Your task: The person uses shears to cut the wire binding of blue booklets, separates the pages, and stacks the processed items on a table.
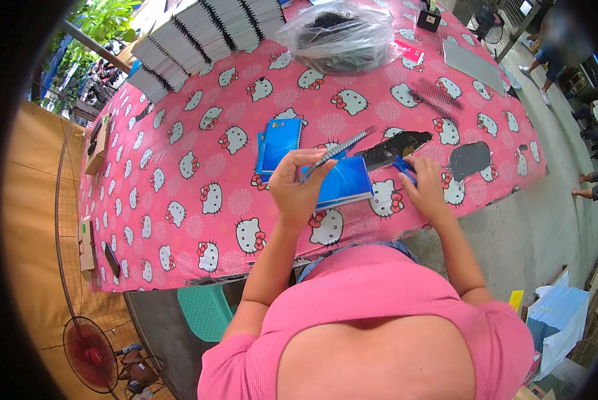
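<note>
My left hand (299,183) pinches a grey spiral binding coil (346,145), which slants up to the right. Below it lies a blue notebook (346,179), partly hidden by that hand. My right hand (426,183) is closed around a small blue-handled tool (406,169), just right of this notebook. The tool's exact kind is hard to make out. More blue notebooks (281,145) are stacked to the left, beyond my left hand. A dark, worn patch (399,148) shows on the pink tablecloth past the tool.
Loose dark coils (439,100) lie at the right. Behind them sit a clear plastic bag (342,40) of black coils and a grey flat sheet (472,65). Thick spiral-bound books (206,37) stand at the far left. A grey patch (470,160) is near the table's right edge.
</note>
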Action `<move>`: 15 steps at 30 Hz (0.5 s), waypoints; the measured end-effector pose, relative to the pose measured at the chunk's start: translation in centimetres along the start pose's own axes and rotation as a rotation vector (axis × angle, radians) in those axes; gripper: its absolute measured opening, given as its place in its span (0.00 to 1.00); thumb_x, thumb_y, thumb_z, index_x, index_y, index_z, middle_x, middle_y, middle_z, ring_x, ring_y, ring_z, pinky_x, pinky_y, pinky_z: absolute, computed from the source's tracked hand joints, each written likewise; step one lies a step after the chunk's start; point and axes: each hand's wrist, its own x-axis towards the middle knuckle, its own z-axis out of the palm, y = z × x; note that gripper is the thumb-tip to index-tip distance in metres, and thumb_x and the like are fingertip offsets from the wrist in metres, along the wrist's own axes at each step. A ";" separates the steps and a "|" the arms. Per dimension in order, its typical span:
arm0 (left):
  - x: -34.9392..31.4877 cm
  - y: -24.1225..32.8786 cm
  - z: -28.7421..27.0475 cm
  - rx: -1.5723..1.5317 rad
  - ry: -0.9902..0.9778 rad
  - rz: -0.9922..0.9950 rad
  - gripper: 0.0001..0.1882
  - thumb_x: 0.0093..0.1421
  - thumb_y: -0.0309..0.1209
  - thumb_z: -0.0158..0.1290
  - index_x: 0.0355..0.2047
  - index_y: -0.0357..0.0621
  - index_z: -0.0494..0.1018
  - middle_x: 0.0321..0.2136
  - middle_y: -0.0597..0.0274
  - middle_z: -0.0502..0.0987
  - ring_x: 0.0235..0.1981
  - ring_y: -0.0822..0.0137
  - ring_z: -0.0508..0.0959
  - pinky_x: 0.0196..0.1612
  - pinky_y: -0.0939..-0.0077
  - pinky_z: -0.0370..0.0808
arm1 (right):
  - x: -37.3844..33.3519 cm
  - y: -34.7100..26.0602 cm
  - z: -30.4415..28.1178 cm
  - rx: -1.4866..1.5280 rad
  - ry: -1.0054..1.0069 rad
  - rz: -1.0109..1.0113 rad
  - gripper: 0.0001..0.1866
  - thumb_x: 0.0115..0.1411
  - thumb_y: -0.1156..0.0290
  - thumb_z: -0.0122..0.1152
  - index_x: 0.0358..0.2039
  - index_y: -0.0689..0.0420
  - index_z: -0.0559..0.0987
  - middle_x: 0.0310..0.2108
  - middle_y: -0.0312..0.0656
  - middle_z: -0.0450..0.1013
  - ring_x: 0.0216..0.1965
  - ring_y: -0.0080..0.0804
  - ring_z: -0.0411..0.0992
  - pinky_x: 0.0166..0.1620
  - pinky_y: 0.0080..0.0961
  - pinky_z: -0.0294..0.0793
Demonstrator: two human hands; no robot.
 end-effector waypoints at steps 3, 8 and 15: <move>-0.7 0.6 0.0 0.112 -0.008 0.037 0.10 0.48 0.14 0.59 0.29 0.35 0.71 0.33 0.54 0.76 0.39 0.66 0.77 0.39 0.78 0.76 | 1.0 -6.2 -4.6 0.326 0.032 -0.168 0.19 0.54 0.64 0.56 0.45 0.58 0.70 0.41 0.49 0.67 0.44 0.48 0.65 0.49 0.37 0.62; -0.9 1.0 1.1 0.107 0.024 0.070 0.09 0.48 0.13 0.58 0.28 0.34 0.71 0.32 0.53 0.76 0.39 0.65 0.77 0.39 0.78 0.76 | 1.4 -9.6 -5.4 0.434 0.038 -0.244 0.21 0.52 0.64 0.60 0.44 0.60 0.71 0.39 0.51 0.68 0.42 0.48 0.66 0.45 0.39 0.66; -0.5 1.1 0.5 0.350 -0.002 0.428 0.10 0.45 0.14 0.61 0.25 0.36 0.71 0.29 0.54 0.77 0.32 0.64 0.78 0.38 0.72 0.75 | 1.6 -7.4 -4.6 1.236 -0.764 0.373 0.18 0.61 0.59 0.53 0.44 0.61 0.72 0.37 0.41 0.71 0.39 0.32 0.70 0.41 0.32 0.69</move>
